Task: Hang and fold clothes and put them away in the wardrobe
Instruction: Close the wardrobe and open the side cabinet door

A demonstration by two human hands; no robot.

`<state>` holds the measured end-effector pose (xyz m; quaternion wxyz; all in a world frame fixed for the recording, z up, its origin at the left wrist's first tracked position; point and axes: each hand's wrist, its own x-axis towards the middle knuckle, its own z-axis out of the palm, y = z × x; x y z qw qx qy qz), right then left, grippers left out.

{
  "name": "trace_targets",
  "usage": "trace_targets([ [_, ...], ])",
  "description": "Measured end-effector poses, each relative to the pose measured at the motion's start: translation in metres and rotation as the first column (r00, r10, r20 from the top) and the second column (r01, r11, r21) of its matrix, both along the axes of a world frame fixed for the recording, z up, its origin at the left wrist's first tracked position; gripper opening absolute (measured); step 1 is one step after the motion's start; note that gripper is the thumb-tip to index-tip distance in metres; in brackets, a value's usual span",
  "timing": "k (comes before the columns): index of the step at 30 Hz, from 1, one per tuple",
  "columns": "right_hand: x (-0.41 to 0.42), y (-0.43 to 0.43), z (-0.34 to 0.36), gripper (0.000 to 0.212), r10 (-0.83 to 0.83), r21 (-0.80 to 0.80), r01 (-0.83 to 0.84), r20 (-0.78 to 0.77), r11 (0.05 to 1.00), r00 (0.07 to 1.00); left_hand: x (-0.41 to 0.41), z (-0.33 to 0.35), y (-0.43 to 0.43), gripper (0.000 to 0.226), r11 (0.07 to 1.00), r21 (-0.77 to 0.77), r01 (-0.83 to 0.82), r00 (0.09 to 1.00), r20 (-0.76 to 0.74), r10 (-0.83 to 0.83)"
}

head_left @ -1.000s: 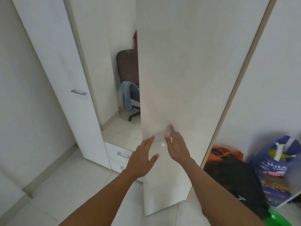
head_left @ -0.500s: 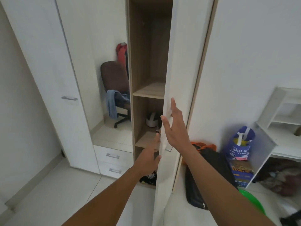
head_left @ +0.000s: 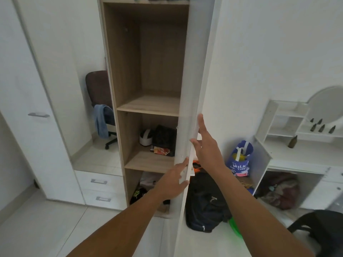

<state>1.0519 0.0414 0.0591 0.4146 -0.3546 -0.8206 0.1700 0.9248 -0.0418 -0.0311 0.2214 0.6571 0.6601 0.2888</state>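
**Both hands flat on the open wardrobe door**

The wardrobe [head_left: 126, 62] stands straight ahead, its tall white door [head_left: 198, 52] swung out and seen almost edge-on. The left hand [head_left: 173, 181] lies against the door's inner side near its free edge, fingers straight and holding nothing. The right hand [head_left: 207, 147] is higher, on the outer side of the same edge. Its fingers are straight and point up along the panel, and it grips nothing either.

On the middle shelf [head_left: 146, 161], toward its back right corner, a white helmet [head_left: 145, 137] sits beside a dark folded item [head_left: 165, 138], with a red patterned piece [head_left: 160, 150] lying in front. Crumpled dark clothes [head_left: 140, 193] lie in the bottom compartment.

Left of the open compartment are two drawers [head_left: 99, 190], and above them a brown chair [head_left: 98, 89] shows with a blue cloth [head_left: 101, 121] draped over it. On the floor right of the door, a black backpack [head_left: 206, 201] rests near a blue bag [head_left: 239, 160]. Farther right stands a white shelf unit [head_left: 272, 117] with a round mirror [head_left: 326, 106].
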Motion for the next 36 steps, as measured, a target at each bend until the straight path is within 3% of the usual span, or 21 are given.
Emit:
trace_targets([
  [11, 0.062, 0.025, 0.002, 0.091, 0.029, -0.088, -0.027, 0.019, 0.996, 0.999, 0.066, 0.005, 0.027, 0.088, 0.999, -0.023, -0.041, 0.999, -0.011, 0.04],
  [14, 0.057, 0.016, -0.012, 0.089, -0.016, 0.005, 0.017, -0.035, 1.0, 0.999, 0.059, 0.004, 0.021, 0.086, 0.996, -0.025, -0.083, 0.997, 0.003, 0.083],
  [17, 0.041, -0.006, -0.039, 0.076, 0.105, 0.13, -0.092, -0.095, 0.987, 0.99, 0.034, -0.003, 0.005, 0.076, 0.99, -0.057, -0.126, 0.992, -0.013, 0.126],
  [20, 0.01, -0.034, -0.065, 0.066, 0.247, 0.019, -0.247, -0.029, 0.969, 0.969, 0.0, -0.003, -0.034, 0.075, 0.966, -0.126, -0.225, 0.973, -0.088, 0.215],
  [23, -0.035, -0.055, -0.089, 0.058, 0.337, -0.144, -0.325, 0.073, 0.935, 0.939, -0.042, -0.005, -0.092, 0.081, 0.9, -0.145, -0.411, 0.899, -0.23, 0.374],
  [29, -0.132, -0.139, -0.11, 0.057, 0.55, -0.259, -0.489, 0.282, 0.833, 0.786, -0.116, -0.012, -0.228, 0.078, 0.687, -0.187, -0.702, 0.704, -0.331, 0.629],
  [36, -0.244, -0.297, -0.124, 0.063, 0.762, -0.325, -0.712, 0.459, 0.623, 0.457, -0.175, -0.021, -0.421, 0.071, 0.429, -0.216, -0.877, 0.479, -0.355, 0.803],
])
